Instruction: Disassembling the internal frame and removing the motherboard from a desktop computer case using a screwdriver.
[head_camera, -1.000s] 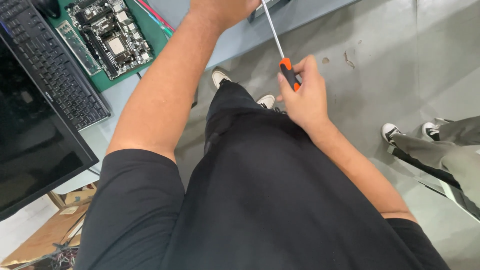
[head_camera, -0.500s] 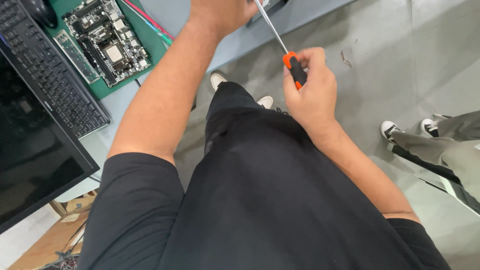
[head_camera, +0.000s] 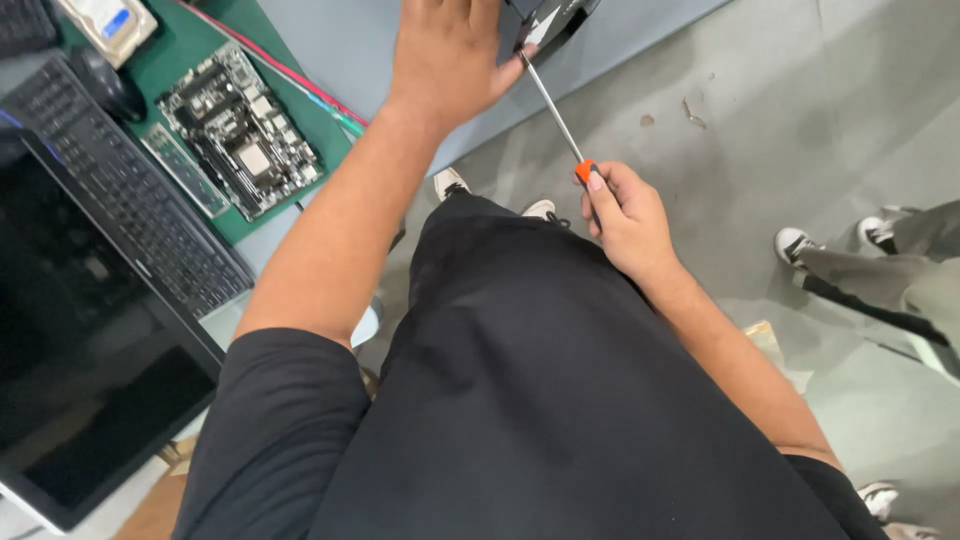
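Both hands work here: my right hand (head_camera: 628, 222) grips the screwdriver (head_camera: 560, 120), my left hand (head_camera: 450, 50) lies open, steadying the dark component (head_camera: 550, 18). I'd keep the shaft straight and press firmly.

So the worktop (head_camera: 350, 40) runs across the top, with a mat (head_camera: 175, 45) lying on it at the left. On the mat there's a motherboard (head_camera: 240, 130), a memory stick (head_camera: 185, 170) just left of it, and a hard drive (head_camera: 105, 22) behind both. Keyboard (head_camera: 130, 225) sits left of the mat, mouse (head_camera: 105, 85) at its far end, monitor (head_camera: 70, 350) nearer the person. Left hand (head_camera: 445, 50) rests at the worktop's edge; right hand (head_camera: 625, 220) is lower right, gripping a screwdriver (head_camera: 555, 115) that points up toward a small box (head_camera: 550, 15). Another person's legs (head_camera: 880, 270) stand on the floor (head_camera: 750, 120), far right.
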